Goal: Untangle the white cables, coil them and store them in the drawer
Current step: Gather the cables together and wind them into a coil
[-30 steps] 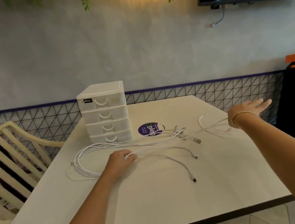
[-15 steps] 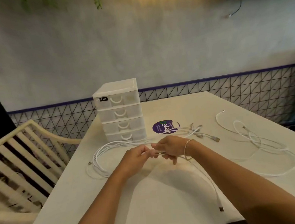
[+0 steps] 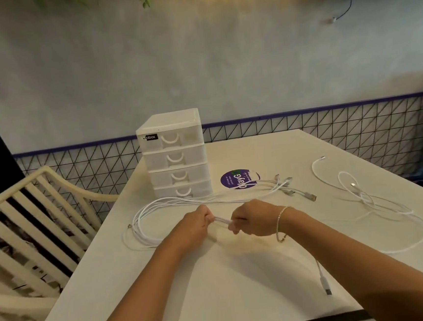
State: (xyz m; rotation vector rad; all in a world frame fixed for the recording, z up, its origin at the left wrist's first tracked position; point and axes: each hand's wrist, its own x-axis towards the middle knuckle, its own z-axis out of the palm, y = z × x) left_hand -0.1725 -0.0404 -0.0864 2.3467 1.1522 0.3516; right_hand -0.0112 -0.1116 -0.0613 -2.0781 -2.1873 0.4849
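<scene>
My left hand (image 3: 197, 224) and my right hand (image 3: 252, 219) are close together over the middle of the worktop (image 3: 217, 300). The fingers of both hands are curled tight on one white cable (image 3: 222, 220). A short bit of it runs straight between my two fists. My right wrist has a thin bracelet (image 3: 279, 222) on it.

More of the white cables lie in a messy bunch (image 3: 158, 211) to the left of my hands and behind them. Their plugs (image 3: 288, 187) stick out on the right side of the bunch. One cable end (image 3: 324, 282) lies near the front edge, under my right arm. Another cable (image 3: 367, 198) lies in loose loops by itself, well to the right.

The drawer box (image 3: 175, 154) stands at the back left of the worktop, just behind the bunch. It has four drawers, and they are all pushed in. A round purple sticker (image 3: 240, 179) is just beside the box, under some of the cables. A cream chair (image 3: 31, 217) stands at the left of the worktop.
</scene>
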